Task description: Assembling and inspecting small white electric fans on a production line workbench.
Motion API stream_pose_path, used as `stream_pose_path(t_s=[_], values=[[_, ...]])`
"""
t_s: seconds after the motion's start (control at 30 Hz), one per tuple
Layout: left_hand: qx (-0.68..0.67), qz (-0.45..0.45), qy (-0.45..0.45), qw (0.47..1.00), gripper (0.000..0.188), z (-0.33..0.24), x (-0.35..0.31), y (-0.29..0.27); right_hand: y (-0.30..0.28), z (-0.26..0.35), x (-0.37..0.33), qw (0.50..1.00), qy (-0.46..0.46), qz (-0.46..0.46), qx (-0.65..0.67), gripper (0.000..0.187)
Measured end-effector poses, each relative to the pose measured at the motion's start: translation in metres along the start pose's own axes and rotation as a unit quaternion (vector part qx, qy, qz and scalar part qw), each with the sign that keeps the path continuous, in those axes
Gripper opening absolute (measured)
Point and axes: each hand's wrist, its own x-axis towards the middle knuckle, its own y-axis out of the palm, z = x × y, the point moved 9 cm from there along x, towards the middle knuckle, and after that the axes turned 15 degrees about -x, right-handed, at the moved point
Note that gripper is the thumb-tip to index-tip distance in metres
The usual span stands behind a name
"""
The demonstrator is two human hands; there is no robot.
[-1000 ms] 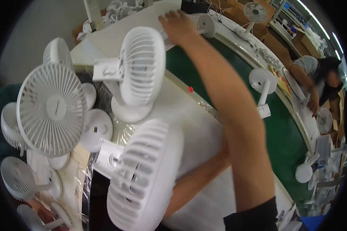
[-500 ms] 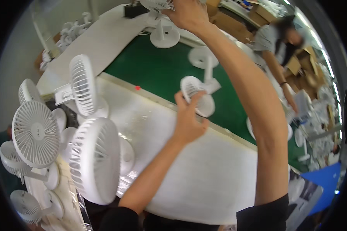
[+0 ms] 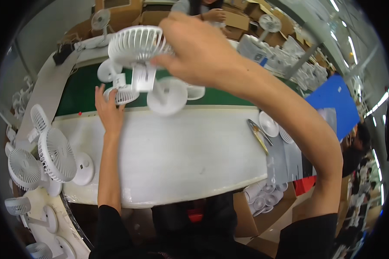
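My right hand (image 3: pixel 199 52) is raised over the far part of the worktable, gripping a white desk fan (image 3: pixel 136 45) by the rim of its round cage. That fan's neck and round base (image 3: pixel 168 97) hang below, slightly blurred. To its left, my left hand (image 3: pixel 110 113) reaches to the green strip, fingers closed at the edge of a second white fan's cage (image 3: pixel 124 96). This second fan lies on its side, its base (image 3: pixel 108 71) pointing away from me. Part of another white piece (image 3: pixel 196 92) shows behind the raised fan.
Several white fans (image 3: pixel 56 155) crowd the left side. Pliers (image 3: pixel 259 129) lie at the white tabletop's (image 3: pixel 190 159) right end, near white round parts (image 3: pixel 269 124). A carton (image 3: pixel 255 216) of white parts stands below. Across the table are a person (image 3: pixel 212 13) and cartons; a blue sheet (image 3: pixel 335 103) is right.
My view has swung to the right. My right hand has brought the upright fan from the far end nearer, above the table. My left hand stays at the lying fan.
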Motion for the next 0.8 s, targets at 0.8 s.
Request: stream_pose_path(t_s=[0.8], values=[[-0.235, 0.108, -0.244, 0.935, 0.021, -0.103, 0.059, -0.136, 0.13, -0.237, -0.404, 0.943, 0.283, 0.172, -0.028, 0.035]])
